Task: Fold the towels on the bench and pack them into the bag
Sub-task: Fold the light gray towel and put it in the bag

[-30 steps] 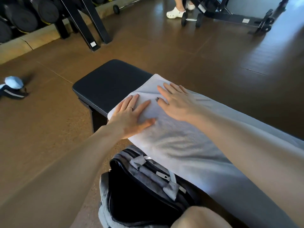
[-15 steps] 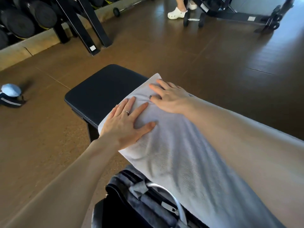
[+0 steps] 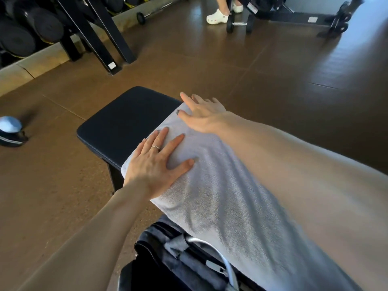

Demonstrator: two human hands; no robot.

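Observation:
A long pale grey towel [image 3: 220,202] lies stretched along the black padded bench [image 3: 123,124], its far end short of the bench's end. My left hand [image 3: 155,162] presses flat on the towel's near-left corner, fingers spread, a ring on one finger. At the towel's far corner my right hand [image 3: 201,114] lies flat with straight fingers reaching past the edge. An open dark grey bag [image 3: 180,261] sits on the floor below the bench's near side, partly hidden by the towel and my arms.
A blue and black object [image 3: 10,131] lies on the brown floor at the left. A rack of dumbbells [image 3: 31,32] with black legs stands at the back left. Another person's foot in a white clog [image 3: 217,16] stands by a dumbbell [image 3: 239,24] and a machine frame at the back.
Both hands have slid along the towel toward its far end, the right hand reaching the far corner. The view has shifted, so the bag shows less.

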